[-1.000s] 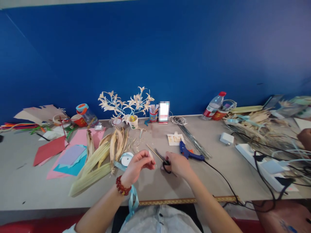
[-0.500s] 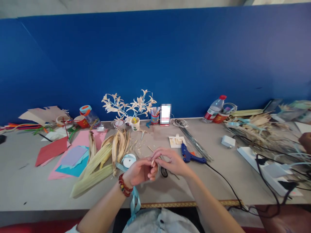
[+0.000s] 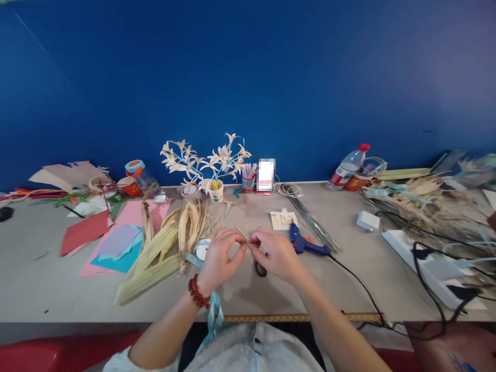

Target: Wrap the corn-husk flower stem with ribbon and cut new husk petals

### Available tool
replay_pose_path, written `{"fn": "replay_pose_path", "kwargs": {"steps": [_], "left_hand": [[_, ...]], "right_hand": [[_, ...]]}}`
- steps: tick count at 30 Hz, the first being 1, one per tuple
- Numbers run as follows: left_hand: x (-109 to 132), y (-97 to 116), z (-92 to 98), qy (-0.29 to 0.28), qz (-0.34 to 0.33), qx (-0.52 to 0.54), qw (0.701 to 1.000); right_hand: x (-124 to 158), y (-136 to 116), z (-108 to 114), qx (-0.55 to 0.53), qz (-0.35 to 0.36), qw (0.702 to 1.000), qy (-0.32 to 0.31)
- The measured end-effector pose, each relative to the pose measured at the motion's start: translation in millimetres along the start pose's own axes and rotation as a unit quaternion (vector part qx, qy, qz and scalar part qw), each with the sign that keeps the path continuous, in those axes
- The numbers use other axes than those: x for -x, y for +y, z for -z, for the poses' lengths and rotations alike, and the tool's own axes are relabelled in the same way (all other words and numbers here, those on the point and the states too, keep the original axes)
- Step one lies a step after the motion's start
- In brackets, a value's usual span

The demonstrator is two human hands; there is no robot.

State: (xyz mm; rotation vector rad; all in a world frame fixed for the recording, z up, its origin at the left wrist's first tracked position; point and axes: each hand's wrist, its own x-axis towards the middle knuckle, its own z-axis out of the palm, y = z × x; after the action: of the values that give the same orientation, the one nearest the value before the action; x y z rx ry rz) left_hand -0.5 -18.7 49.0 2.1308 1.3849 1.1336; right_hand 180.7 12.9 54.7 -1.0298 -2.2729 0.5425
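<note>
My left hand (image 3: 222, 254) and my right hand (image 3: 276, 256) meet above the table, each closed in a pinch. Between their fingertips is a small pale piece (image 3: 247, 243), mostly covered by the fingers; it looks like corn husk. Just under my right hand lie scissors with black handles (image 3: 260, 268), partly hidden. A roll of light blue ribbon (image 3: 202, 249) sits behind my left wrist, and its loose ribbon (image 3: 215, 315) hangs over the table edge. Dried corn husks (image 3: 155, 263) lie to the left. A blue glue gun (image 3: 306, 244) rests to the right of my right hand.
Pale flowers on blue stems (image 3: 217, 160) stand in cups at the back. Metal wires (image 3: 315, 225), a white card (image 3: 282, 220) and a power strip (image 3: 411, 263) with black cables lie rightward. Coloured paper (image 3: 116, 248) is at left, a bottle (image 3: 346, 168) at back right.
My left hand has turned from palm up to back up, and both hands now pinch fingertip to fingertip. The view has tilted slightly downward.
</note>
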Motion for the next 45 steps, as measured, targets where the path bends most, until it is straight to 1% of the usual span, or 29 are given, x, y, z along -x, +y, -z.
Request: {"fn": "replay_pose_path", "kwargs": {"steps": [4,7,11,13,15,18,20,23,25,27,29,30,33,35,37,41,43,45], "left_hand": [[3,5,-7.4,0.039,-0.022,-0.04,0.998],[5,7,-10.6,0.067,-0.042,-0.078,0.994],[7,4,-8.2,0.102,-0.041,-0.116,0.987],[7,2,-4.5,0.121,-0.03,-0.111,0.986],[7,3,-1.1,0.114,-0.02,-0.085,0.99],[5,10,0.0,0.057,-0.018,-0.046,0.997],[3,16,-2.4,0.036,-0.021,-0.04,0.998],[1,18,-6.8,0.047,-0.029,-0.06,0.997],[1,15,-7.2,0.069,-0.035,-0.087,0.993],[2,11,-5.0,0.104,-0.035,-0.108,0.988],[1,11,-1.6,0.12,-0.026,-0.099,0.987],[1,12,-0.3,0.114,-0.023,-0.085,0.99],[-2,20,0.4,0.06,-0.028,-0.049,0.997],[-3,23,-1.4,0.044,-0.036,-0.043,0.997],[-2,22,-3.0,0.055,-0.035,-0.045,0.997],[1,14,-2.2,0.124,-0.021,-0.059,0.99],[2,13,-1.7,0.118,-0.027,-0.055,0.991],[1,17,-2.4,0.084,-0.047,-0.052,0.994]], "right_hand": [[4,-7,-2,0.01,0.009,1.0,0.024],[7,-10,-3,0.006,0.021,0.998,0.054],[12,-12,-1,-0.013,0.015,0.996,0.091],[13,-11,1,-0.03,0.004,0.995,0.1],[14,-11,3,-0.047,-0.004,0.994,0.097],[15,-11,3,-0.062,0.001,0.994,0.086],[15,-12,2,-0.064,0.005,0.994,0.085],[15,-13,1,-0.052,0.009,0.994,0.092],[16,-13,2,-0.047,0.008,0.993,0.106],[17,-12,4,-0.054,0.002,0.991,0.125],[18,-11,5,-0.065,-0.004,0.989,0.133],[18,-11,5,-0.07,-0.003,0.989,0.132],[17,-12,4,-0.08,0.011,0.988,0.129],[16,-13,2,-0.084,0.016,0.987,0.132],[16,-14,2,-0.086,0.015,0.987,0.136],[18,-13,5,-0.085,0.002,0.984,0.154],[18,-12,6,-0.089,-0.001,0.984,0.155],[18,-12,6,-0.098,0.004,0.984,0.15]]}}
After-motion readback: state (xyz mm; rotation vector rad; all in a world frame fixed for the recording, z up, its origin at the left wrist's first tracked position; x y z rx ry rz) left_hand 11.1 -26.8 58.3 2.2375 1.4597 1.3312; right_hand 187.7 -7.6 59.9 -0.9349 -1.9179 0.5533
